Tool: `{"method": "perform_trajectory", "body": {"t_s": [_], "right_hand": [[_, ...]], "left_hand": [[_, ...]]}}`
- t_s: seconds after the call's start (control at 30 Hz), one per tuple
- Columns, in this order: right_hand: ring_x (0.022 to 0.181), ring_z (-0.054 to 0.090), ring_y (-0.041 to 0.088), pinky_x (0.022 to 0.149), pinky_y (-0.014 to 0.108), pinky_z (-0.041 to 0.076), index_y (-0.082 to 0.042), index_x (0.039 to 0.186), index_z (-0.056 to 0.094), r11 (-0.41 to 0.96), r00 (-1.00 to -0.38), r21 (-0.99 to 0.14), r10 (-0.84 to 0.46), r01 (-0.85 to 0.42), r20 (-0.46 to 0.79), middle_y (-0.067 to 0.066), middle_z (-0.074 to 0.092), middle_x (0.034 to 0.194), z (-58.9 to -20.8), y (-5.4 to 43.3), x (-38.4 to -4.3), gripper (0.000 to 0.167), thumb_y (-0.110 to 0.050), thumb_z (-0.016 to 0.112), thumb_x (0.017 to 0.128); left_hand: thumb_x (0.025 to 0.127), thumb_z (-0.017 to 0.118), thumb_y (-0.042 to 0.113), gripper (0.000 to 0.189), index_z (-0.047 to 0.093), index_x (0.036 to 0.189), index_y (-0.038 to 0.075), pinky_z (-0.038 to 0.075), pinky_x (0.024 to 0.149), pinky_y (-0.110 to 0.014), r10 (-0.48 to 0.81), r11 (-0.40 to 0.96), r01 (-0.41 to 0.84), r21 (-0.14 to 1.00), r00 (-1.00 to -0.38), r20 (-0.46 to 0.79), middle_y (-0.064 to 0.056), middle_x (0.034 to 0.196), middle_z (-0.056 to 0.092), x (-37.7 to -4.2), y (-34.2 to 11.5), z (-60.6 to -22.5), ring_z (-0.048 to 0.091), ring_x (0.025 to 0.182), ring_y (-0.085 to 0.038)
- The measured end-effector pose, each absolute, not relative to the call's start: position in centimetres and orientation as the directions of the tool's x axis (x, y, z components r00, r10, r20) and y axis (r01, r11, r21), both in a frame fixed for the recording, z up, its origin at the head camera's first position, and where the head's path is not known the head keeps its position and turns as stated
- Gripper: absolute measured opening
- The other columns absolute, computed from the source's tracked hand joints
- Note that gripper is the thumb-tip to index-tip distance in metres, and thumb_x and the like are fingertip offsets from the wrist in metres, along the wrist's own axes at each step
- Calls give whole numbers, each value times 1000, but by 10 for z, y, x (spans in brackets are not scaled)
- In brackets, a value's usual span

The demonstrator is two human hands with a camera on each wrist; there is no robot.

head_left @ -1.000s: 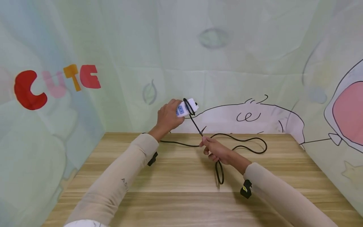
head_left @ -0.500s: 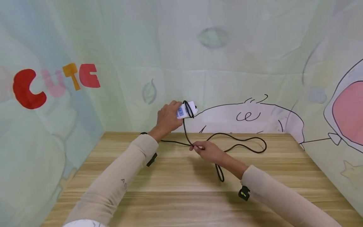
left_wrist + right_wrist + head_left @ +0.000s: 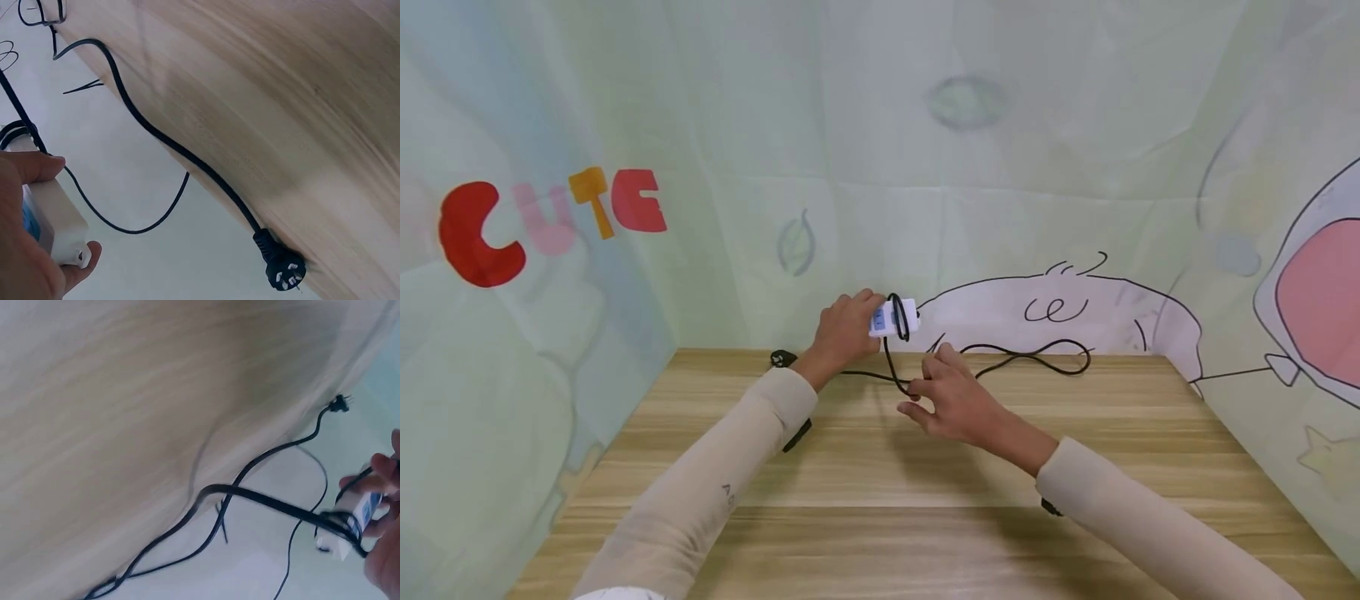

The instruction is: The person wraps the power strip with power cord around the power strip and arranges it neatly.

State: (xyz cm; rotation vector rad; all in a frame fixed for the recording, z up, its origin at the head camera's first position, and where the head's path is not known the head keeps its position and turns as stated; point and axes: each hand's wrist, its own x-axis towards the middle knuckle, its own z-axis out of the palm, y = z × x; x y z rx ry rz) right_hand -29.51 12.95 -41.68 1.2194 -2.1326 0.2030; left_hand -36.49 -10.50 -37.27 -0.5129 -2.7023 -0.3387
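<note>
My left hand (image 3: pixel 846 329) grips a small white power strip (image 3: pixel 912 317) with blue sockets, raised near the table's back edge. A few turns of black cord (image 3: pixel 901 321) wrap round the strip's right end. Thumb and fingers hold its sides in the left wrist view, where part of the casing (image 3: pixel 59 215) shows. To the right and lower, my right hand (image 3: pixel 958 404) has the cord running into its curled fingers, its thumb standing apart. The right wrist view shows the cord (image 3: pixel 269 500) entering this hand. A black plug (image 3: pixel 286 269) lies at the back edge, left of the strip.
The wooden table (image 3: pixel 865 542) stretches toward me. A loose cord loop (image 3: pixel 1067 369) lies at its back right. Printed cloth walls (image 3: pixel 880 125) rise behind and at both sides, close behind the power strip.
My left hand has come down a little with the power strip. My right hand has shifted left and its fingers have loosened. The cord loop hanging below it has gone from sight.
</note>
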Motion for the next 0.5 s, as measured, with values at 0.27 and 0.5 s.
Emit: {"method": "perform_trajectory", "body": {"t_s": [0.27, 0.5], "right_hand": [[83, 35, 25, 78, 41, 30, -19, 80, 74, 438, -162, 317, -764, -841, 624, 2, 45, 81, -396, 139, -314, 25, -29, 95, 89], [89, 48, 27, 76, 39, 38, -20, 92, 80, 453, -166, 405, -803, -794, 572, 4, 60, 92, -374, 144, -319, 20, -35, 92, 93]], "left_hand": [[87, 86, 10, 61, 70, 147, 11, 62, 71, -49, 370, 885, 450, 119, -835, 407, -8, 128, 76, -358, -104, -390, 70, 99, -35], [88, 87, 12, 58, 70, 143, 12, 63, 70, -52, 446, 862, 505, 39, -794, 414, -8, 132, 75, -353, -100, -399, 73, 101, -38]]}}
